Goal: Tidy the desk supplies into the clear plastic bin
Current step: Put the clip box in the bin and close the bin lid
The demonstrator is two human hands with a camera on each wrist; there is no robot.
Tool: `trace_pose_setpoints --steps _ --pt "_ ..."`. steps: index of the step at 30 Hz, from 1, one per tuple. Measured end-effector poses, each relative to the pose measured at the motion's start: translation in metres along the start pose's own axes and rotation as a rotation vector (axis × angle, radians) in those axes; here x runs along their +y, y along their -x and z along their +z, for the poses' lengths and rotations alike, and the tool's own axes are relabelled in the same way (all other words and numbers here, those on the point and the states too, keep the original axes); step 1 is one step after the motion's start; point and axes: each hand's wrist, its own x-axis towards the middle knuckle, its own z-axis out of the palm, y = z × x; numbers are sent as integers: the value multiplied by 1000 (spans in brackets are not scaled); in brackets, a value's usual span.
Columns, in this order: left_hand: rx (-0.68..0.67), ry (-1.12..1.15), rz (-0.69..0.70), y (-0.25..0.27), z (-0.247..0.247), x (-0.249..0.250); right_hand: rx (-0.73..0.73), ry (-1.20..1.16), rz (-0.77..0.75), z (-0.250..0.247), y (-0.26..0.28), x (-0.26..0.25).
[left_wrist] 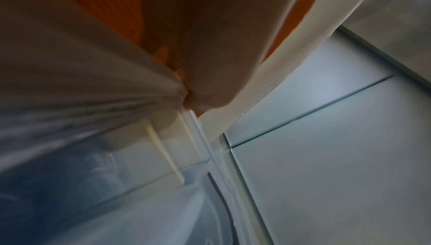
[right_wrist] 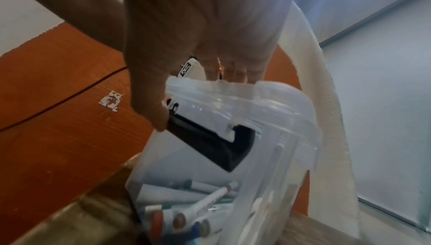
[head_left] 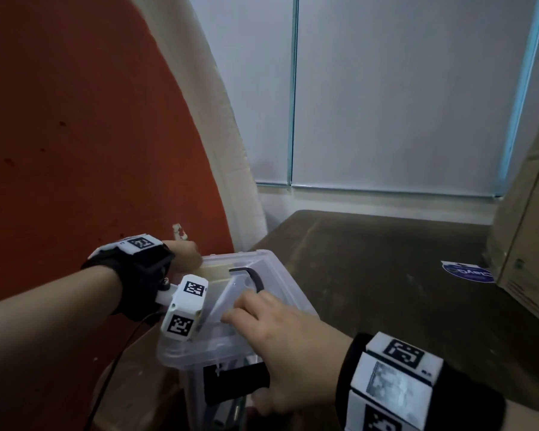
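The clear plastic bin [head_left: 296, 301] stands at the table's left corner with its clear lid [head_left: 227, 298] on top. Several markers [right_wrist: 186, 217] lie inside it. My right hand [head_left: 271, 331] lies over the near end of the lid, fingers across the top and thumb [right_wrist: 151, 112] against the black latch [right_wrist: 210, 144]. A second black latch [head_left: 255, 278] sits at the far end. My left hand [head_left: 184, 256] holds the far left rim of the bin [left_wrist: 198, 129]; its fingertips are hidden and the left wrist view is blurred.
The brown table [head_left: 386, 275] stretches to the right, with a blue sticker [head_left: 467, 272] and a cardboard box [head_left: 529, 213] at its right side. An orange-red surface [head_left: 75, 150] lies to the left. A black cable [head_left: 106, 368] hangs from my left wrist.
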Motion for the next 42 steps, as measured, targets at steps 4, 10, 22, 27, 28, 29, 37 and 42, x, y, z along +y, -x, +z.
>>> trace_pose_setpoints --steps 4,10,22,27,28,29,37,42 --pt "31 -173 33 -12 -7 -3 27 -106 -5 -7 3 1" --pt "15 -459 137 -3 -34 0 24 -211 -9 -17 3 1" --pt "-4 -582 240 5 -18 16 129 -215 -49 -9 6 12" --pt "103 -389 132 -11 7 9 93 -157 -95 -2 7 16" --pt "134 -381 109 -14 10 10 72 -126 -97 -1 5 16" --pt "151 -371 92 -17 12 11 50 -86 -94 -1 3 17" --pt "200 -250 46 -26 20 13 -46 206 -78 15 -4 10" --pt "187 -125 40 -24 21 10 -21 -27 -41 -4 -11 9"
